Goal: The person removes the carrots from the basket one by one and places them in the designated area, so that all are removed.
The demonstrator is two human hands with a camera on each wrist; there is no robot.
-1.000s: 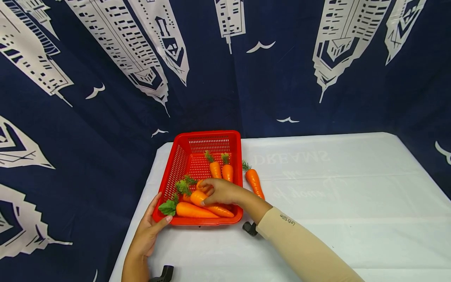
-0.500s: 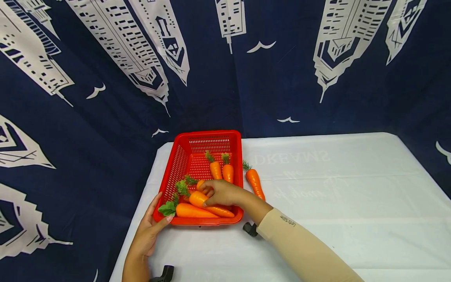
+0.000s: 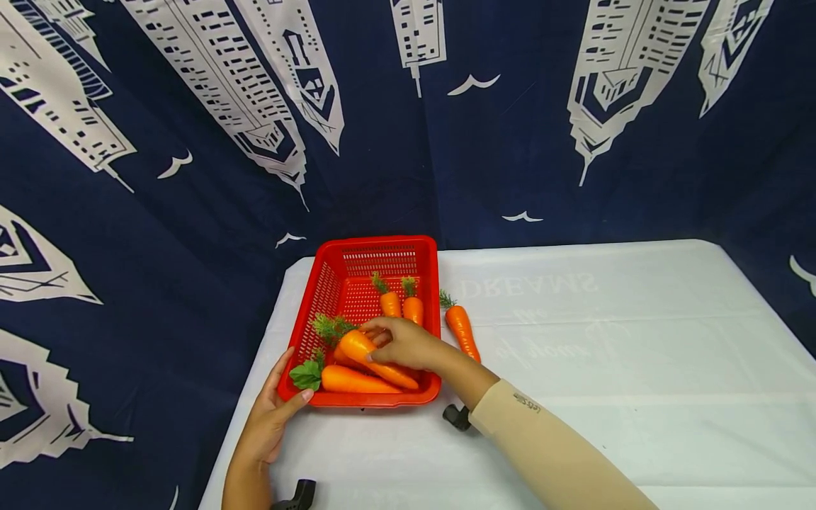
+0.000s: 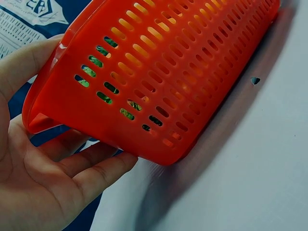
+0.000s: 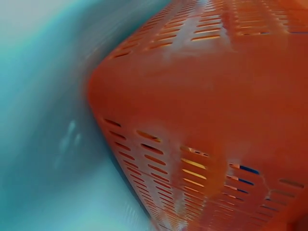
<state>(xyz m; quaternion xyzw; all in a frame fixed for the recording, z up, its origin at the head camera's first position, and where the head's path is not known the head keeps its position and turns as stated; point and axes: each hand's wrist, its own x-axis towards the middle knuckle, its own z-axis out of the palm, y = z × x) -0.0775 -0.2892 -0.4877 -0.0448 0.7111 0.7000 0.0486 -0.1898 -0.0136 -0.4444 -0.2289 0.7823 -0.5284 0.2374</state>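
I have the right grip (image 3: 401, 343) pinching a carrot (image 3: 357, 347) inside the basket (image 3: 381, 261); my left grip (image 3: 263, 425) holds the basket's near-left corner; another carrot (image 3: 462, 331) lies on the desk (image 3: 637, 361), just beside the basket

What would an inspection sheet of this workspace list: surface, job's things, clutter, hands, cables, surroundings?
Surface: white table with faint lettering.
Job's things: red basket with several carrots inside; loose carrot on the table, just right of the basket.
Clutter: black piece by the right wrist, second black piece by the left.
Hands: left hand holds the basket's near-left corner; right hand grips one carrot in the basket.
Cables: nothing seen.
Surroundings: dark blue cloth with white building prints.
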